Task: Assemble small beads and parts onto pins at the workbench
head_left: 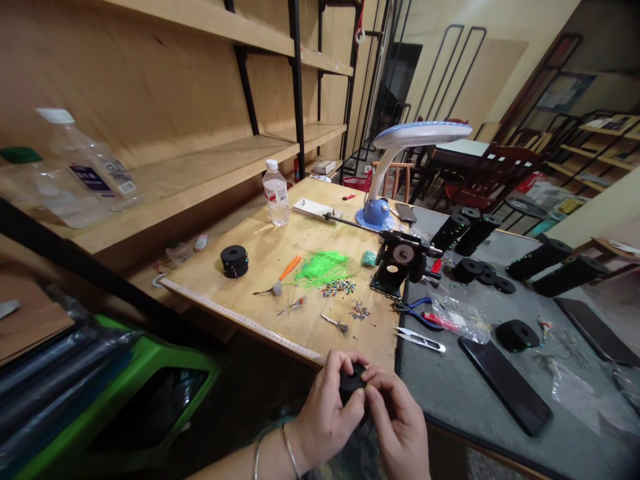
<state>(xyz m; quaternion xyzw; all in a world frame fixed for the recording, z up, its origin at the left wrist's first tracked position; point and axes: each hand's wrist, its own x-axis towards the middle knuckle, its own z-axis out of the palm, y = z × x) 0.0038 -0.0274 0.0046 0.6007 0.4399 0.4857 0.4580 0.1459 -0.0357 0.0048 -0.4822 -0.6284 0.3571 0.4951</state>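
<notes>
Both my hands meet at the bottom middle, just in front of the wooden board's (260, 267) near edge. My left hand (327, 413) and my right hand (395, 420) are closed together on a small black round spool (353, 381), fingers curled around it from either side. Two thin bangles sit on my left wrist. On the board beyond lie a heap of green strands (323, 267), a cluster of coloured beads (339, 287), an orange-handled tool (285, 275) and another black spool (235, 261).
A black winding device (400, 267) stands at the board's right edge by a blue desk lamp (395, 167). Blue pliers (417, 310), snips (420, 340), a dark phone (505, 383) and several black spools lie on the grey mat. Water bottle (276, 193), wooden shelves left.
</notes>
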